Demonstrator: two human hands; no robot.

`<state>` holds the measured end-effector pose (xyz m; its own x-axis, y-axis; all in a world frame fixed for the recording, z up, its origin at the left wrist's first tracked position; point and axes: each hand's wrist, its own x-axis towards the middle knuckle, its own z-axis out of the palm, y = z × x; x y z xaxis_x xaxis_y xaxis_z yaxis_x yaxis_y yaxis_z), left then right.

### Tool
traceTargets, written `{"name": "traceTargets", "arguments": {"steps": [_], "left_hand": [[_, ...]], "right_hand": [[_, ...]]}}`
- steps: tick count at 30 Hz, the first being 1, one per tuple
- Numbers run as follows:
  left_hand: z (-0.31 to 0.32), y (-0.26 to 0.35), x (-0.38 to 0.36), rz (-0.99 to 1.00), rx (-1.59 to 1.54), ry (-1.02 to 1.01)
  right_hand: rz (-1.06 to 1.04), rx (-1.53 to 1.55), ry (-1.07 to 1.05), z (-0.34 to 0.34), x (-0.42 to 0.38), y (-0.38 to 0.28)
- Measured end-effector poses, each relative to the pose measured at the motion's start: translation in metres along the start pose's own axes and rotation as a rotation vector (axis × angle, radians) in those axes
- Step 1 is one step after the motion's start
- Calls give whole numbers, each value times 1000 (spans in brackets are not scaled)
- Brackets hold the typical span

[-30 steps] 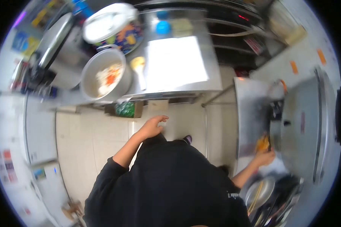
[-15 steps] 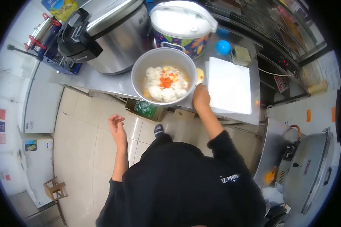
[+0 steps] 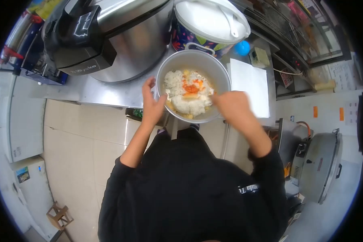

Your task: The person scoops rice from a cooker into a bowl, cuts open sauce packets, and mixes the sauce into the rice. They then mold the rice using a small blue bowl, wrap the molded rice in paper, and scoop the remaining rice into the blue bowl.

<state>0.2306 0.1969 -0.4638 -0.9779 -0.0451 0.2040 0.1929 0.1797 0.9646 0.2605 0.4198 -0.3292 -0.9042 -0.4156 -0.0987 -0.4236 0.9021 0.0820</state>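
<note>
A grey metal pot stands at the counter's front edge, holding white rice with orange-red bits on top. My left hand is at the pot's left rim, thumb over the edge and fingers along the outer wall. Blurred by motion, my right hand is closed at the right rim. From it a pale yellow rice paddle reaches into the rice; its handle is hidden by the fingers.
Behind the pot stand a large steel rice cooker and a patterned cooker with a white lid. White paper lies to the right on the steel counter, near a blue round object and a square container.
My left hand has come up from beside my body to the pot's rim. My right hand has brought the paddle from outside the right rim into the rice. The view has moved closer.
</note>
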Motion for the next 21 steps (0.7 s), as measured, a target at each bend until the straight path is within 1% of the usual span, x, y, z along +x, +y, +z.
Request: {"name": "traceTargets", "arguments": {"steps": [1, 4, 7, 10, 11, 14, 16, 17, 20, 21], "left_hand": [[5, -5, 5, 80, 25, -14], [5, -1, 8, -13, 4, -68], [4, 3, 9, -14, -1, -62], [7, 9, 9, -11, -24, -19], [7, 9, 11, -6, -17, -33], [6, 1, 13, 18, -2, -38], [6, -5, 9, 54, -4, -40], [6, -5, 8, 42, 2, -52], [5, -4, 15, 31, 6, -67], [5, -3, 15, 27, 2, -72]], "right_hand": [[-120, -71, -42, 26, 15, -8], [-110, -107, -79, 52, 45, -17], [46, -123, -176, -6, 45, -9], [-4, -146, -93, 54, 45, -3], [-28, -130, -68, 49, 45, 0], [72, -101, -154, 10, 37, -11], [-31, -124, -132, 41, 38, -26], [-76, -135, -114, 49, 38, -33], [24, -119, 35, 42, 59, -20], [25, -154, 18, 40, 65, -14]]}}
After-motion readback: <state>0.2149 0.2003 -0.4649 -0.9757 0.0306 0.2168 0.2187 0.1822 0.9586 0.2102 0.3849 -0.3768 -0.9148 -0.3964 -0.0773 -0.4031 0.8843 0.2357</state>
